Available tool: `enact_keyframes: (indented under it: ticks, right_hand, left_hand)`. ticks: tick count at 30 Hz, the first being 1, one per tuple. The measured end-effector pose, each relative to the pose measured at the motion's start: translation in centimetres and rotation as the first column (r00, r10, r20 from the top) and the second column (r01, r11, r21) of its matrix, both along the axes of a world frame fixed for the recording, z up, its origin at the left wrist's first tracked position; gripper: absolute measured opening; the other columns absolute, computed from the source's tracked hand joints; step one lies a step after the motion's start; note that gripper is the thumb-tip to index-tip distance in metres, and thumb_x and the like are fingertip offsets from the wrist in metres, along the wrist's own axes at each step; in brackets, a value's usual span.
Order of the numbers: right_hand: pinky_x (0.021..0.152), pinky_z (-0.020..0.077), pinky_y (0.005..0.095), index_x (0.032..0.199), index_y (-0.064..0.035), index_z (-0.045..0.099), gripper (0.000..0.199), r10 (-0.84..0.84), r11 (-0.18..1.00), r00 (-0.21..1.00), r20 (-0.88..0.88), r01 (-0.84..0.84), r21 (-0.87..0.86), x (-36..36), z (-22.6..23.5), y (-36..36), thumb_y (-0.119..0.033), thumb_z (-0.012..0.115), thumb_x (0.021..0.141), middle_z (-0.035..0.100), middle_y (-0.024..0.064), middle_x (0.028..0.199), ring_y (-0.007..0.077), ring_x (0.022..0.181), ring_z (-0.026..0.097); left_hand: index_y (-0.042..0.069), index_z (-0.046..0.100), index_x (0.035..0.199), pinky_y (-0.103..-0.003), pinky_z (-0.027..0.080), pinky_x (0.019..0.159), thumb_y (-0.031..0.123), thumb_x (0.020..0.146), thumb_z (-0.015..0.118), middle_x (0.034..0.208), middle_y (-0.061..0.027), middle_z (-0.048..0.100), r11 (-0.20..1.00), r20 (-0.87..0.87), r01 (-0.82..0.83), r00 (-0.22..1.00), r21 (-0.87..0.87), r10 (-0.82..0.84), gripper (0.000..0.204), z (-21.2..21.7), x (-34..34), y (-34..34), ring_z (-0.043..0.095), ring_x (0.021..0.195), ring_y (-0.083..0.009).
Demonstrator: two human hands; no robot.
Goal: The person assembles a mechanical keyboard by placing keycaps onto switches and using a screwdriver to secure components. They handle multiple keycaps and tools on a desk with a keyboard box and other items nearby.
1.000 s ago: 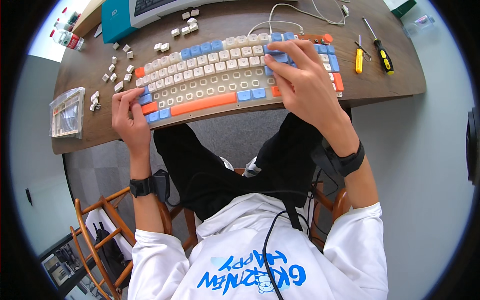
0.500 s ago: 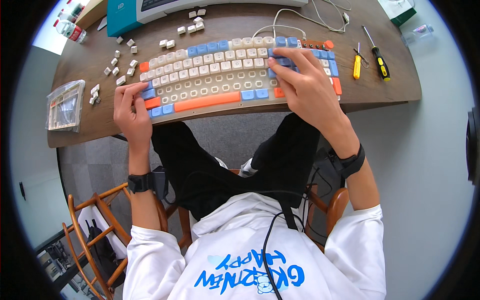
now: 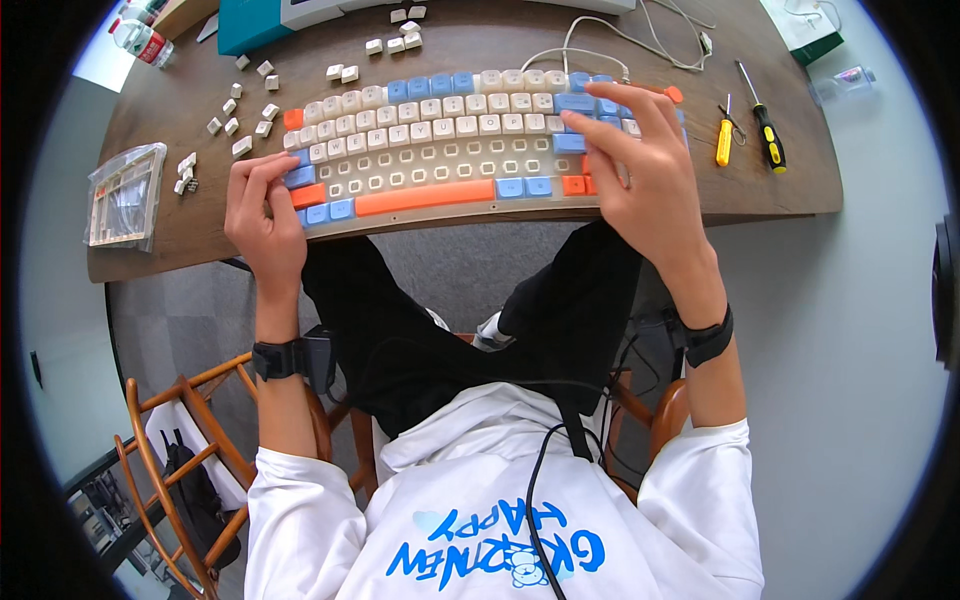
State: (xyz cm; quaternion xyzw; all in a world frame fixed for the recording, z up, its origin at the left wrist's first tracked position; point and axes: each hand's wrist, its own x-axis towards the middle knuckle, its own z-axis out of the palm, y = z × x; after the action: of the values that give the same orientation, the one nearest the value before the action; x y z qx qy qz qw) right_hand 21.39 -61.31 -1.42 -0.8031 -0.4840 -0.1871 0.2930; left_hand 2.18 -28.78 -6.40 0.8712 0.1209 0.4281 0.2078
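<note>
A mechanical keyboard [image 3: 425, 198] with white, blue and orange keycaps lies near the table's front edge. Its two lower letter rows show bare switches, without caps. My left hand [image 3: 265, 205] is closed on the keyboard's left end, fingertips by the blue keycaps there. Over the right part, my right hand [image 3: 650, 165] has its thumb and index finger spread around a wide blue keycap [image 3: 575, 103]; the thumb rests near its lower edge, the index finger near its upper one. That hand covers much of the right-hand keys.
Loose white keycaps [image 3: 270, 111] are scattered behind and left of the keyboard. A bagged keycap tray [image 3: 125, 195] lies far left. Two screwdrivers [image 3: 768, 135] lie at right, with a white cable [image 3: 650, 45] behind. A teal box [image 3: 250, 25] and a bottle [image 3: 143, 43] stand at the back.
My right index finger has moved right and away from the thumb, uncovering the wide blue keycap. The whole view has shifted slightly. My left hand stays at the keyboard's left end.
</note>
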Motion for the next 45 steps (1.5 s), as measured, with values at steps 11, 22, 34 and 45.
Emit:
enact_keyframes:
  ticks: [11, 22, 34, 45]
  right_hand:
    - [0.105, 0.0522, 0.0438, 0.119, -0.007, 0.081, 0.027, -0.117, 0.993, 0.989, -0.087, 0.117, -0.003, 1.4, 1.0, -2.2, -0.009, 0.075, 0.093, 0.071, 0.0117, 0.13, 0.0337, 0.125, 0.062]
    - [0.108, 0.0499, 0.0486, 0.14, -0.0098, 0.072, 0.047, -0.622, 0.772, 0.783, 0.005, 0.615, -0.158, 8.8, -2.9, -13.6, -0.025, 0.078, 0.097, 0.065, 0.0207, 0.135, 0.0402, 0.124, 0.062]
    - [0.096, 0.0545, 0.0473, 0.115, -0.0032, 0.071, 0.021, -0.58, 0.813, 0.814, -0.042, 0.575, -0.094, 9.0, -4.3, -13.9, -0.014, 0.074, 0.097, 0.073, 0.0189, 0.114, 0.0381, 0.107, 0.07]
    - [0.085, 0.0596, 0.0355, 0.119, 0.0001, 0.078, 0.025, -0.293, 0.933, 0.88, -0.374, 0.349, 0.091, -0.3, 5.1, -11.2, -0.004, 0.065, 0.098, 0.079, 0.018, 0.103, 0.0278, 0.091, 0.077]
  left_hand:
    - [0.0, 0.076, 0.102, -0.034, 0.057, 0.084, -0.009, 0.094, 0.056, 0.102, -0.011, 0.072, 0.999, 0.009, 0.006, 1.0, -0.045, -0.005, 0.023, 0.2, 0.0, -0.2, 0.072, 0.096, -0.0249]
    - [0.0, 0.074, 0.104, -0.033, 0.055, 0.083, -0.01, 0.094, 0.056, 0.103, -0.0093, 0.07, 0.996, -0.016, 0.019, 1.0, -0.085, -0.021, 0.023, 0.0, -0.1, 0.1, 0.07, 0.095, -0.0224]
    - [0.01, 0.078, 0.114, -0.037, 0.054, 0.091, -0.001, 0.093, 0.069, 0.114, -0.0085, 0.069, 0.997, -0.056, 0.058, 0.997, 0.05, -0.055, 0.025, 3.2, 2.0, -3.7, 0.064, 0.11, -0.0256]
    - [0.016, 0.078, 0.126, -0.049, 0.046, 0.114, 0.024, 0.102, 0.073, 0.14, -0.0141, 0.062, 0.891, -0.205, 0.407, 0.907, 0.203, -0.367, 0.025, 3.5, 8.8, -15.2, 0.05, 0.139, -0.0356]
